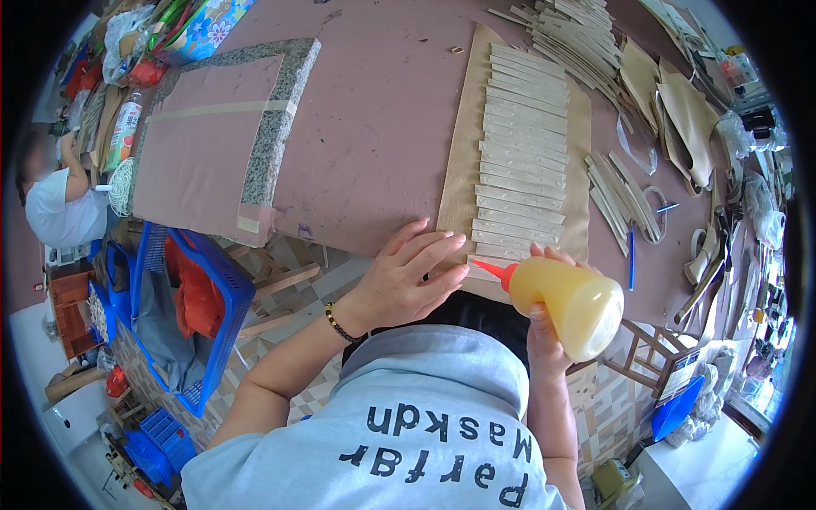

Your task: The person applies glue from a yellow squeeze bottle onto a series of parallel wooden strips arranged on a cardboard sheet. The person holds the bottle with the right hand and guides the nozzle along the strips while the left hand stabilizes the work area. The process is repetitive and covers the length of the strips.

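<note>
My right hand (548, 327) is wrapped round a squeeze bottle (565, 302) of yellowish liquid with a red pointed nozzle. The bottle is tilted on its side, its nozzle tip pointing left over the near end of a row of pale strips (523, 161). These flat strips lie side by side on a long brown sheet (463, 161), and small glossy spots show on several of them. My left hand (416, 272) rests at the sheet's near left edge, fingers stretched out, close to the nozzle tip. Nothing shows in it.
A stone slab (293, 102) with a sheet over it lies on the table's left. More loose strips (569, 38) are piled at the far right, near folded brown pieces (684, 119) and a blue pen (631, 255). A blue basket (229, 289) stands lower left; another person (64, 200) sits beyond.
</note>
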The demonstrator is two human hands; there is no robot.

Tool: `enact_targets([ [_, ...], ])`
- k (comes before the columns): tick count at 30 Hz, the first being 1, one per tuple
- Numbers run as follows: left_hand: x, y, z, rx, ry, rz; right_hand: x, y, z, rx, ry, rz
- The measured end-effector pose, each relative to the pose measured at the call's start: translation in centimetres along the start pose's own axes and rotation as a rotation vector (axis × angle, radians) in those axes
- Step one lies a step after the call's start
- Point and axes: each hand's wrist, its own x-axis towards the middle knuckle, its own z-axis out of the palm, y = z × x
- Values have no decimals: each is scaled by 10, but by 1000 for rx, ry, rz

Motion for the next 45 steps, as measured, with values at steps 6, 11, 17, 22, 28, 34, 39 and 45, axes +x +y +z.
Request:
enact_targets([
  [6,-1,1,0,7,-10,-5,-2,-3,-2,246,156,58],
  [11,0,0,0,20,-3,7,-1,-2,-3,312,210,69],
  [17,0,0,2,10,3,7,-5,3,-16,294,273,65],
  [22,3,1,-1,15,-14,11,-15,10,-39,310,367,88],
  [28,2,2,1,26,-20,-6,-22,15,-58,305,405,59],
  [34,3,3,-2,20,-33,-11,-18,14,-49,358,406,86],
  [39,4,3,-3,13,-33,-12,-6,8,-20,408,320,66],
  [45,2,3,-2,15,-30,-23,-7,8,-25,362,333,84],
])
